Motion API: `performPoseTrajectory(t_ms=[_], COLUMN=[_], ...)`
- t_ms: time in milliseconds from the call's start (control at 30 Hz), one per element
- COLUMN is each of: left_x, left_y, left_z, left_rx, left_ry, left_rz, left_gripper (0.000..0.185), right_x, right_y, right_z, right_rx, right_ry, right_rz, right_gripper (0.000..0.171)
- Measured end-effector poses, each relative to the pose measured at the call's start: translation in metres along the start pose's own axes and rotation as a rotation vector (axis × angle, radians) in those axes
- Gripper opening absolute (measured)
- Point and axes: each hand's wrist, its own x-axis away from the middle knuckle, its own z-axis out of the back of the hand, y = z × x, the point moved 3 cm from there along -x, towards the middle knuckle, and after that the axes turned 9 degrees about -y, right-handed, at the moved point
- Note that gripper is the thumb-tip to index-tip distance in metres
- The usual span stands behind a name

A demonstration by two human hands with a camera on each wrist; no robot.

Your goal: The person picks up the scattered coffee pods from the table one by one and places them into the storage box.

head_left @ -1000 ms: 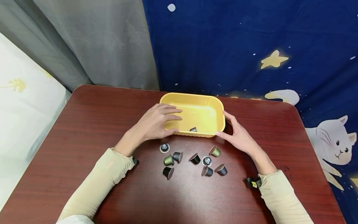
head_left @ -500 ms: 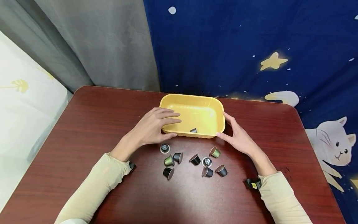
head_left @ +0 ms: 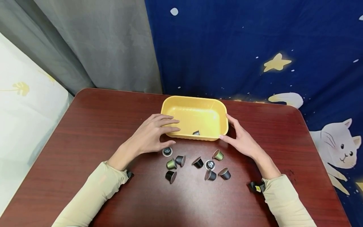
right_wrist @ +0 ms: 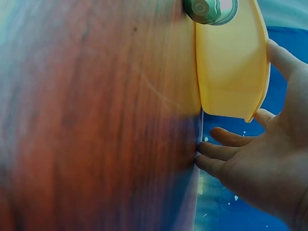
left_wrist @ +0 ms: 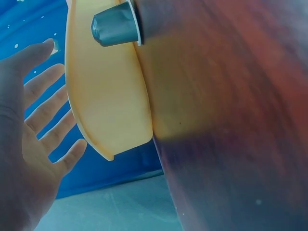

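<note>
A yellow plastic bin (head_left: 195,137) stands near the table's far edge. One dark coffee capsule (head_left: 196,133) lies inside against its front wall. My left hand (head_left: 151,134) hovers over the bin's left front corner, fingers spread and holding nothing. My right hand (head_left: 242,140) holds the right front corner, thumb at the front rim and index finger at the right side. Several coffee capsules lie loose before the bin, among them a green capsule (head_left: 171,163), a second green capsule (head_left: 218,154) and a black capsule (head_left: 198,162). An upside-down capsule (head_left: 167,151) sits just below my left thumb.
The brown wooden table (head_left: 113,107) has rounded far corners. Behind it hang a grey curtain (head_left: 113,47) and a blue curtain (head_left: 212,47) with stars and a white cat. A white patterned sheet (head_left: 25,110) hangs at the left.
My left hand has drawn back left and toward me, from over the inside of the bin to its left front corner. The right hand, bin and capsules keep their places.
</note>
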Motion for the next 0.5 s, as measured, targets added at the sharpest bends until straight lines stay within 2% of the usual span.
performPoseTrajectory(t_ms=[500], left_x=[0.019], left_y=[0.007], left_z=[0.003], left_rx=[-0.030], left_ry=[0.011], left_rz=[-0.001], left_gripper=[0.041], right_x=[-0.001], right_y=[0.000], right_z=[0.001], right_rx=[0.009], right_ry=[-0.008], right_rz=[-0.010], right_gripper=[0.090])
